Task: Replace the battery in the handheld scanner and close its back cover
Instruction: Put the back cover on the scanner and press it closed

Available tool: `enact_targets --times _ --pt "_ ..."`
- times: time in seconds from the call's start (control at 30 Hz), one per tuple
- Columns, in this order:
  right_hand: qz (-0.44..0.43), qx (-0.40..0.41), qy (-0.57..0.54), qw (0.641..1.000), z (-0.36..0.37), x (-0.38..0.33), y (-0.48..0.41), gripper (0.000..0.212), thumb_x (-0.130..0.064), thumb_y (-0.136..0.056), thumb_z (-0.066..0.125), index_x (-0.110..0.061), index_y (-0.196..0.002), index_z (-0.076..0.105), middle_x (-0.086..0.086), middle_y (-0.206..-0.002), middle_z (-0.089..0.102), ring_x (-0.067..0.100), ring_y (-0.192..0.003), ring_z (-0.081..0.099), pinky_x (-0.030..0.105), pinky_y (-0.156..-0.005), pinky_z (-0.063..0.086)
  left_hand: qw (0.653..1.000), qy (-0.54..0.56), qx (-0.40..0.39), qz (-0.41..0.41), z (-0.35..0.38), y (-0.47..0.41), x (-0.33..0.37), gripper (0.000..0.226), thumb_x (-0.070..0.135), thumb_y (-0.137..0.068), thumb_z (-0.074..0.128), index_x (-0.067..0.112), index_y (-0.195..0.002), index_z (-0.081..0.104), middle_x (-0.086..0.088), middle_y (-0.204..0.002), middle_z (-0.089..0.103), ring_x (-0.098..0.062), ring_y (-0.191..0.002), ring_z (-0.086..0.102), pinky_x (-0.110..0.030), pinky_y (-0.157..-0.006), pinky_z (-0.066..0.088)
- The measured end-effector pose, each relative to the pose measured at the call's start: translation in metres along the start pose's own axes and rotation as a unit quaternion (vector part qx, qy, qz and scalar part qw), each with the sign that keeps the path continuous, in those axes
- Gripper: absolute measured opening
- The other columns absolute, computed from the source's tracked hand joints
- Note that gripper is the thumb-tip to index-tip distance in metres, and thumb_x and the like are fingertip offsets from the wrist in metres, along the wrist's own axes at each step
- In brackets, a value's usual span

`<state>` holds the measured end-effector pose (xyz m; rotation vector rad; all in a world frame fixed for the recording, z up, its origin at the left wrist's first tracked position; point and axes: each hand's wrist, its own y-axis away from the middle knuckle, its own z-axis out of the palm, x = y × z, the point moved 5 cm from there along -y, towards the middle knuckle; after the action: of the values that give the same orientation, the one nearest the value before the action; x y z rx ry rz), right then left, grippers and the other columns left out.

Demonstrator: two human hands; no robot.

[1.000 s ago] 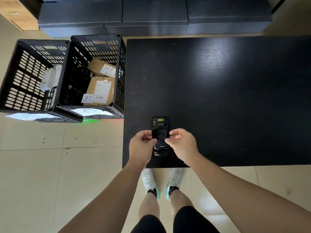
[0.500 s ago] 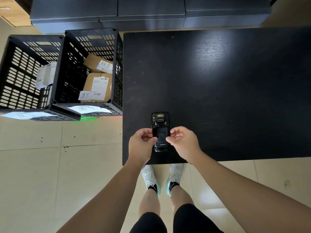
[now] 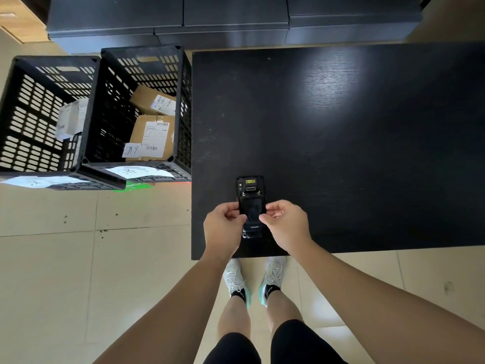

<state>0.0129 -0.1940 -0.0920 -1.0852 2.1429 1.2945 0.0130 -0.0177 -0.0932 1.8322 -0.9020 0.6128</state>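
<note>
Two hands (image 3: 223, 227) (image 3: 286, 227) gripping one scanner (image 3: 250, 198)

The back of the scanner (image 3: 251, 206) bore the brand "UROVO", printed in small white letters near its lower end. Handwritten characters stood on white paper sheets (image 3: 139, 171) lying on the crates (image 3: 136, 109); the printing on the parcel labels (image 3: 157, 132) was too small to read.

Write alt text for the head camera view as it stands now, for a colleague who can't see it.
Both hands, left hand and right hand, pinch the sides of a black handheld scanner lying back-up near the front edge of a black table. Two black crates holding cardboard parcels stand on the floor to the left.
</note>
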Motion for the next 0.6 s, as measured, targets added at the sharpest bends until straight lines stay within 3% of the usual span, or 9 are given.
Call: enact_targets --times 0.13,0.23,0.33,0.4,0.6 --pt "0.000 0.012 0.010 1.000 0.002 0.000 0.002 0.024 -0.018 -0.080 0.076 -0.015 -0.104 0.074 -0.002 -0.086 0.075 0.007 -0.078 0.067 0.013 -0.072 0.047 0.999 -0.035 0.012 0.020 0.003 0.002 0.001 0.030 0.011 -0.081 0.072 0.024 -0.109 0.075 0.017 -0.076 0.071 0.005 -0.072 0.066 -0.004 -0.067 0.045" --pt "-0.002 0.012 0.015 1.000 0.004 0.001 0.003 0.027 -0.021 -0.081 0.075 -0.017 -0.108 0.074 -0.005 -0.087 0.075 0.003 -0.076 0.066 0.007 -0.068 0.044 0.997 -0.065 0.013 0.030 0.005 0.002 0.001 0.034 0.012 -0.084 0.072 0.019 -0.118 0.072 0.015 -0.083 0.068 0.004 -0.079 0.062 -0.003 -0.069 0.039" --pt "0.003 0.016 0.014 1.000 0.004 0.002 0.004 0.028 -0.022 -0.082 0.074 -0.017 -0.110 0.074 -0.009 -0.081 0.072 -0.004 -0.068 0.061 0.002 -0.063 0.041 0.995 -0.092 0.016 0.037 0.006 0.000 0.001 0.035 0.013 -0.086 0.072 0.016 -0.121 0.070 0.015 -0.084 0.064 0.009 -0.076 0.057 0.002 -0.062 0.038" --pt "0.005 0.016 0.016 1.000 0.004 0.000 0.004 0.029 -0.021 -0.082 0.073 -0.016 -0.110 0.075 -0.008 -0.082 0.073 -0.002 -0.070 0.063 0.004 -0.068 0.045 0.993 -0.103 0.017 0.045 0.006 0.000 0.002 0.035 0.012 -0.086 0.072 0.014 -0.121 0.070 0.012 -0.085 0.063 0.010 -0.073 0.054 0.007 -0.063 0.036" --pt "0.008 0.039 0.023 0.999 0.002 -0.010 0.000 0.031 -0.023 -0.078 0.074 -0.018 -0.108 0.074 -0.004 -0.096 0.074 0.010 -0.091 0.067 0.021 -0.082 0.051 0.991 -0.112 0.029 0.061 0.006 -0.001 0.013 0.021 0.016 -0.085 0.068 0.019 -0.105 0.076 0.006 -0.082 0.072 -0.005 -0.076 0.064 -0.008 -0.068 0.044"
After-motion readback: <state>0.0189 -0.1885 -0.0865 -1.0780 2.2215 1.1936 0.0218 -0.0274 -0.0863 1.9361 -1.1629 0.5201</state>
